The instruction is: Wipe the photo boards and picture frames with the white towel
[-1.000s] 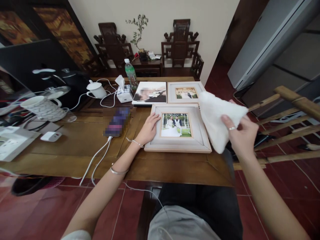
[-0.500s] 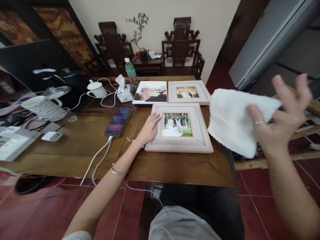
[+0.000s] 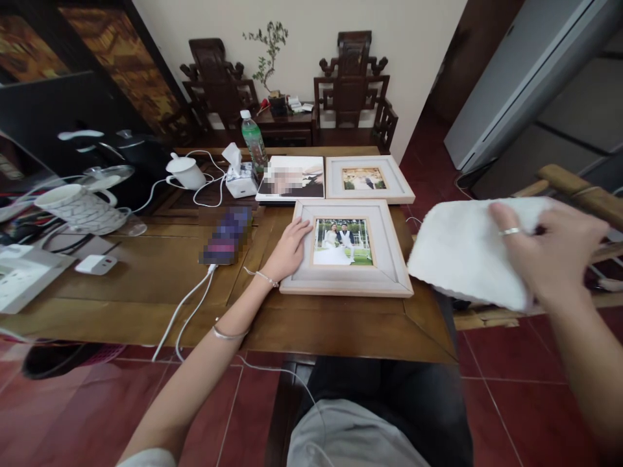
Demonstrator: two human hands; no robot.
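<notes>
A pale wooden photo frame (image 3: pixel 384 272) with a wedding picture lies flat near the table's front edge. My left hand (image 3: pixel 288 248) rests flat on its left border, fingers stretched out. To the right of the table, past its edge, my right hand (image 3: pixel 549 256) grips a white fluffy cloth (image 3: pixel 462 253), thumb on top, holding it spread out in the air. A second, smaller frame (image 3: pixel 368 179) and a photo book (image 3: pixel 292 179) lie behind the near frame.
A phone (image 3: pixel 226 235) on a white cable lies left of the frame. Farther left stand a patterned mug (image 3: pixel 80 209), a white teapot (image 3: pixel 183 172), a tissue box (image 3: pixel 240 178), a green bottle (image 3: pixel 254 139) and a power strip (image 3: pixel 22 279). Bamboo rails (image 3: pixel 574 188) stand on the right.
My right hand swung the cloth from above the frame's right edge out to the right, opened briefly, then closed over the cloth lower down. My left hand stayed on the frame.
</notes>
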